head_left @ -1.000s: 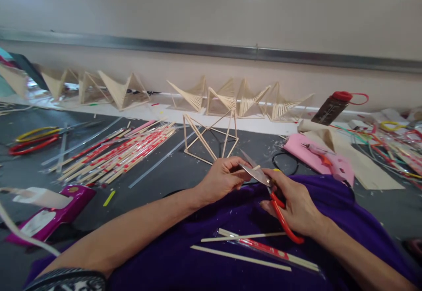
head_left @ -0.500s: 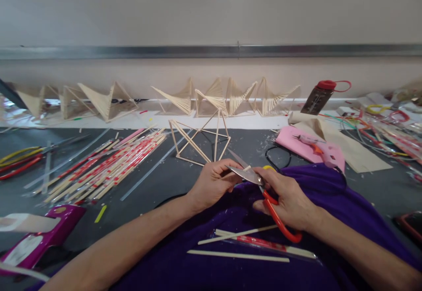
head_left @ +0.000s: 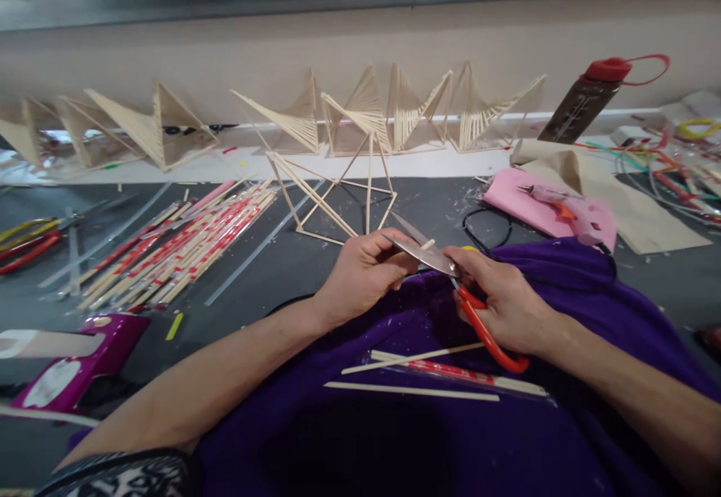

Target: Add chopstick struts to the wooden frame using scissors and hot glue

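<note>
My right hand (head_left: 504,294) grips a pair of scissors (head_left: 478,320) by the orange handles, its blades parted and pointing left. Closed in a pinch, my left hand (head_left: 366,272) holds a short wooden stick (head_left: 426,245), whose pale end shows between the blades. Most of that stick is hidden by the fingers. Just beyond my hands stands an open frame of thin sticks (head_left: 369,189). On the purple cloth (head_left: 282,437) over my lap lie loose wooden sticks (head_left: 411,391) and a red-and-white chopstick wrapper (head_left: 451,371).
Wrapped chopsticks (head_left: 197,242) lie in a pile at left, near pliers (head_left: 34,245) and a purple tape dispenser (head_left: 84,362). Several finished stick models (head_left: 287,114) line the wall. At right are a pink glue gun (head_left: 566,208) and a bottle (head_left: 586,103).
The camera view has tilted down, so the table things sit higher in the picture. Both hands keep their holds on the stick and the scissors, with the blades still apart.
</note>
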`<state>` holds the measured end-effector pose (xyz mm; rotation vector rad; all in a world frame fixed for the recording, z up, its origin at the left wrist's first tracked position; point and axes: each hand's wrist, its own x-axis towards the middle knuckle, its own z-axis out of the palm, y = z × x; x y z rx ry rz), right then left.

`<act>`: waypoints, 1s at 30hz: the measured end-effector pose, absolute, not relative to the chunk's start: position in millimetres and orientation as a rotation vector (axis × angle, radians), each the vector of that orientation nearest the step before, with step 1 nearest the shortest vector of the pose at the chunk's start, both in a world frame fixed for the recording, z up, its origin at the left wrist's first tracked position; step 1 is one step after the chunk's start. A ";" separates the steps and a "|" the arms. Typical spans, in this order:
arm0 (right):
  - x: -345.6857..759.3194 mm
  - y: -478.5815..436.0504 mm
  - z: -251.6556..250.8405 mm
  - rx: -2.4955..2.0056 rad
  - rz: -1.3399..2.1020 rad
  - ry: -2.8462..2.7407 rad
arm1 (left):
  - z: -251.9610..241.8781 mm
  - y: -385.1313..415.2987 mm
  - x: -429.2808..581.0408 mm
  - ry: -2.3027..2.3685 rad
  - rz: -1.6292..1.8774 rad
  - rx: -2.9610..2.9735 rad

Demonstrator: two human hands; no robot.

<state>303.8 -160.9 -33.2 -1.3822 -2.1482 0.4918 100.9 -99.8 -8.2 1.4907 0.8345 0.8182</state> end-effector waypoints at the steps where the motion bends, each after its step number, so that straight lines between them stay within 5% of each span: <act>1: 303.8 -160.7 -33.1 -1.386 0.492 -2.144 | -7.7 -99.6 101.4 0.845 0.814 1.484; 30: 293.4 -165.7 -28.3 -1.377 0.360 -2.132 | 2.6 -102.5 96.0 0.811 0.802 1.582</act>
